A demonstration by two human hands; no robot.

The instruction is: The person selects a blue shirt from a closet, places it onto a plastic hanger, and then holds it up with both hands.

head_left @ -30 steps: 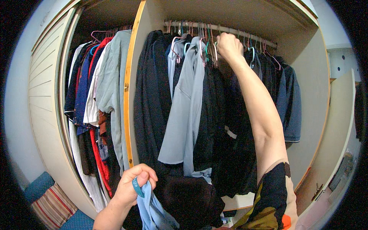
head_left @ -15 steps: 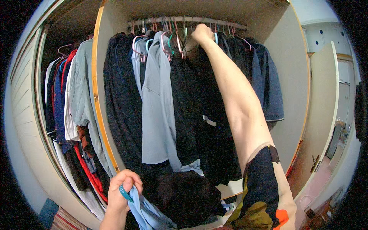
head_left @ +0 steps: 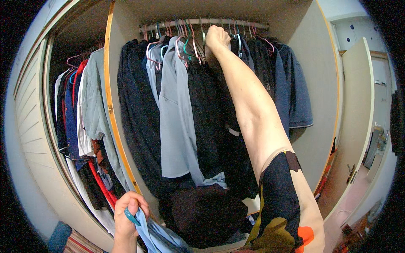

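My left hand (head_left: 130, 211) is low at the left, closed around a bunched light blue garment (head_left: 152, 234) with a teal band (head_left: 131, 217) at its top. The rest of that cloth hangs down past the lower edge. My right hand (head_left: 218, 38) is raised to just under the white hanging rail (head_left: 196, 22), its fingers curled; what they hold is hidden behind the hand. Close to it on the left are a green hanger (head_left: 187, 49) and black trousers (head_left: 204, 101). A grey-blue garment (head_left: 175, 109) hangs further left.
Dark clothes (head_left: 139, 109) fill the wardrobe's left side, a navy short-sleeved top (head_left: 297, 84) its right. Beyond the wooden-edged divider (head_left: 110, 101), more clothes (head_left: 90, 92) hang. A dark heap (head_left: 202, 215) lies below. An open door (head_left: 356, 109) stands at the right.
My right hand has shifted slightly left along the rail. My left hand, still gripping the light blue garment, has moved a little left and down. The view has shifted slightly.
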